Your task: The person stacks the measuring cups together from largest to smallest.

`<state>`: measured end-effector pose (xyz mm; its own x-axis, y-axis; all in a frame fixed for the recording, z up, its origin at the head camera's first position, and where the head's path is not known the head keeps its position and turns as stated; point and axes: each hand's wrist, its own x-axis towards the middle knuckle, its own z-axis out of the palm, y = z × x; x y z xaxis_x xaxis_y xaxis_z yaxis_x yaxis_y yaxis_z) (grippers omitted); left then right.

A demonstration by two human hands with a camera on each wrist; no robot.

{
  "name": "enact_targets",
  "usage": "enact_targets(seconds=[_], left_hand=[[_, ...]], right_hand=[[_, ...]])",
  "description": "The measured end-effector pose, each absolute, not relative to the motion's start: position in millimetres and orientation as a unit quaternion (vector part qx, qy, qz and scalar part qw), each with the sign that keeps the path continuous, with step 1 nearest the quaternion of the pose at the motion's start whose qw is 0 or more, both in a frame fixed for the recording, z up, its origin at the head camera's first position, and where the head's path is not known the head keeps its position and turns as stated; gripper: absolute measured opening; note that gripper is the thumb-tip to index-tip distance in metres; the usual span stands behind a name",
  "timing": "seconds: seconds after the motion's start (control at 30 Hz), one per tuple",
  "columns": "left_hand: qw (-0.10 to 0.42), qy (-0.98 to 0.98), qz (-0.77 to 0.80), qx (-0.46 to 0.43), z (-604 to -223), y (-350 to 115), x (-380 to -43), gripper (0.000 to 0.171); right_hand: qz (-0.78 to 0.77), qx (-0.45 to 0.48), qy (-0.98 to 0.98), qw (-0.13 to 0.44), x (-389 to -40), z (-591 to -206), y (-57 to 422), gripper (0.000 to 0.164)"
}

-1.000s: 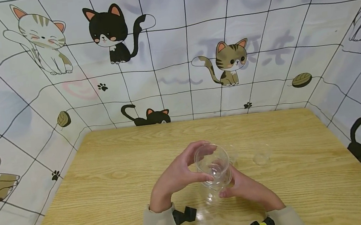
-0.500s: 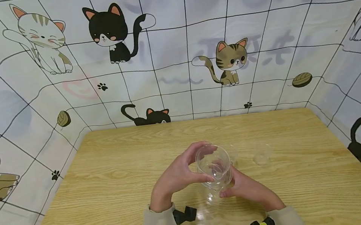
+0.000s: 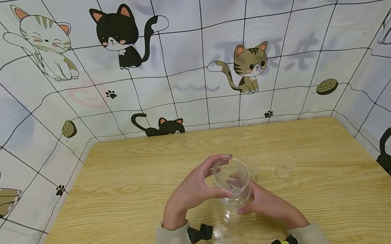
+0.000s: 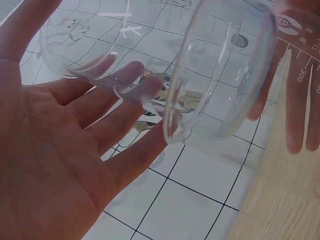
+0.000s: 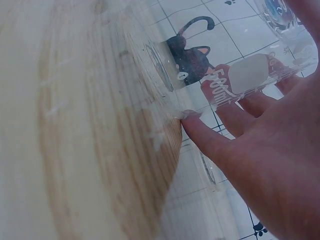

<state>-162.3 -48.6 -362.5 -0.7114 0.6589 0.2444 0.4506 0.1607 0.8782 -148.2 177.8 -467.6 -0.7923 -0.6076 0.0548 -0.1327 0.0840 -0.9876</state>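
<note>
My left hand curls thumb and fingers around a clear beaker, its open rim facing up. Below it, my right hand grips a larger clear graduated beaker from the right side. The upper beaker overlaps the lower one's rim in the head view. White print reading 500 ml shows on the lower beaker in the right wrist view. A rounded glass rim sits by the left fingertips in the left wrist view, with scale marks and right-hand fingers farther right. Transparency blurs the glass edges.
Two small clear vessels stand on the wooden table beyond the right hand: a near one partly behind it and another clear vessel farther right. A cat-print cloth surrounds the back and sides.
The left hand and upper beaker have sunk very slightly and shifted a touch right. The right hand and lower beaker hold still.
</note>
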Motion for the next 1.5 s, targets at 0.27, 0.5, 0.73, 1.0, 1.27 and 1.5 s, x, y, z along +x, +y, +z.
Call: enact_targets(seconds=[0.27,0.5,0.73,1.0,1.27,1.5], left_hand=[[0.089,0.752,0.530,0.381,-371.6,-48.5,-167.2,0.078],[0.085,0.757,0.521,0.385,-372.3,-47.6,-167.5,0.077],[0.098,0.764,0.518,0.372,-373.6,-46.5,-166.2,0.076],[0.109,0.777,0.509,0.355,-371.2,-46.3,-163.7,0.079],[0.113,0.779,0.501,0.360,-374.1,-45.4,-164.4,0.080],[0.119,0.785,0.491,0.358,-375.6,-44.9,-165.4,0.081]], right_hand=[[-0.619,-0.262,0.718,0.182,-150.2,-471.5,178.4,0.082],[-0.613,-0.255,0.727,0.174,-148.6,-470.6,178.0,0.083],[-0.610,-0.255,0.733,0.163,-147.6,-470.1,177.5,0.087],[-0.610,-0.264,0.729,0.166,-147.9,-469.2,177.4,0.083],[-0.616,-0.268,0.721,0.168,-148.4,-470.1,177.7,0.088],[-0.612,-0.277,0.723,0.159,-149.4,-469.0,177.5,0.087]])
